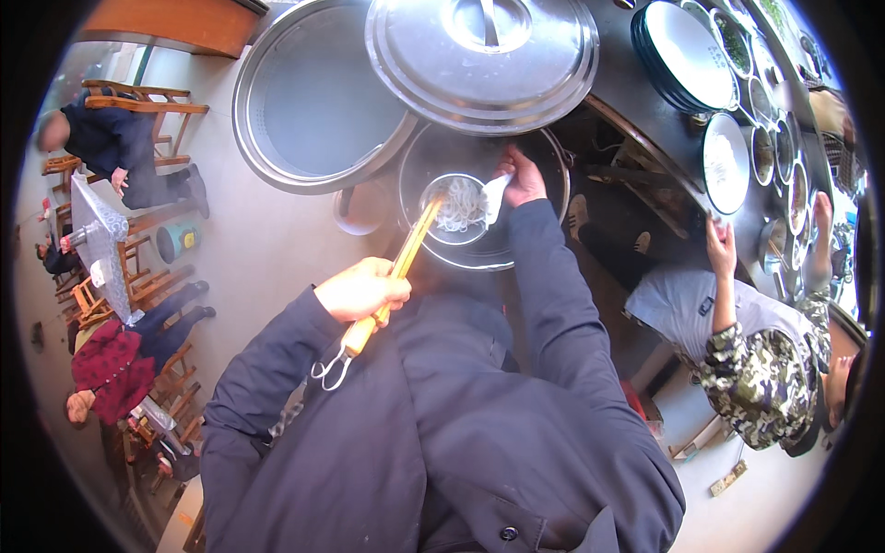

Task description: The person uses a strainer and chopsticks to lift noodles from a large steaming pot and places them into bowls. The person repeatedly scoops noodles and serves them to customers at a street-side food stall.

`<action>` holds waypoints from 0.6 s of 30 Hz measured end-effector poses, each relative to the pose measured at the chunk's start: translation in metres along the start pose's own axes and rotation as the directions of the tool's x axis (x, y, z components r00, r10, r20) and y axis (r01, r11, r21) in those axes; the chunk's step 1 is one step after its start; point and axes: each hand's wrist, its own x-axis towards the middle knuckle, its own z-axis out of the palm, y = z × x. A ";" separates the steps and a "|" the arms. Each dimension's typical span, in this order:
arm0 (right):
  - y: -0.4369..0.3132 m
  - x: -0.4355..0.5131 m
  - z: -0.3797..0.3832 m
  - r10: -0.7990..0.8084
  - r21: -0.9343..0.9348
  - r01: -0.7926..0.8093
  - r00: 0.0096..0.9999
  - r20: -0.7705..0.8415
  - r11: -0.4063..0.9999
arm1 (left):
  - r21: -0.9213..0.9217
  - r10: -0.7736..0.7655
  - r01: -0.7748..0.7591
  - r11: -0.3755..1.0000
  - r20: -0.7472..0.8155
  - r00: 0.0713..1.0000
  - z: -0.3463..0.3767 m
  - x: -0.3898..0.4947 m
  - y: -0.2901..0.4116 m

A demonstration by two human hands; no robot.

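Observation:
My left hand grips a long yellow wooden handle with a wire loop at its near end. Slim sticks, perhaps chopsticks, seem to lie along it, but I cannot tell for sure. Its far end reaches a small round vessel, bowl or strainer, holding pale translucent noodles. This sits over a wide dark pot. At the vessel's right edge, my right hand pinches a white object, too unclear to name. Part of the pot is hidden under a large metal lid.
A big open metal pot steams at upper left. Stacked plates and several bowls stand on the counter at right. There a person in camouflage sleeves holds a white bowl. People sit around a covered table at left.

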 end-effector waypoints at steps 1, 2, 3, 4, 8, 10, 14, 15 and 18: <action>-0.009 -0.016 0.011 0.029 -0.046 -0.028 0.999 0.021 0.999 | -0.033 -0.011 0.012 0.999 0.022 1.000 -0.002 -0.002 -0.004; -0.017 -0.039 0.026 0.021 -0.137 -0.013 0.998 0.056 0.991 | -0.067 -0.015 0.018 0.998 0.043 0.999 -0.005 0.000 -0.009; -0.021 -0.067 0.044 0.016 -0.229 0.005 0.996 0.090 0.973 | -0.101 -0.015 0.022 0.995 0.066 0.998 -0.007 0.003 -0.014; -0.020 -0.098 0.072 -0.031 -0.310 0.041 0.999 0.038 0.950 | -0.122 -0.004 0.013 0.992 0.073 0.997 -0.007 0.005 -0.018; -0.007 -0.200 0.146 -0.299 -0.524 0.353 0.935 0.188 0.775 | -0.217 0.008 0.018 0.976 0.119 0.993 -0.007 0.011 -0.021; 0.001 -0.242 0.177 -0.395 -0.580 0.488 0.872 0.290 0.652 | -0.283 -0.003 0.047 0.958 0.154 0.988 -0.005 0.012 -0.020; 0.017 -0.316 0.242 -0.529 -0.567 0.672 0.734 0.426 0.476 | -0.354 0.029 0.059 0.933 0.238 0.971 0.001 0.014 -0.020; 0.020 -0.331 0.255 -0.547 -0.551 0.708 0.700 0.460 0.442 | -0.385 0.044 0.061 0.921 0.259 0.965 0.002 0.018 -0.019; 0.036 -0.366 0.284 -0.609 -0.477 0.832 0.541 0.580 0.284 | -0.464 0.062 0.104 0.880 0.330 0.942 0.005 0.030 -0.015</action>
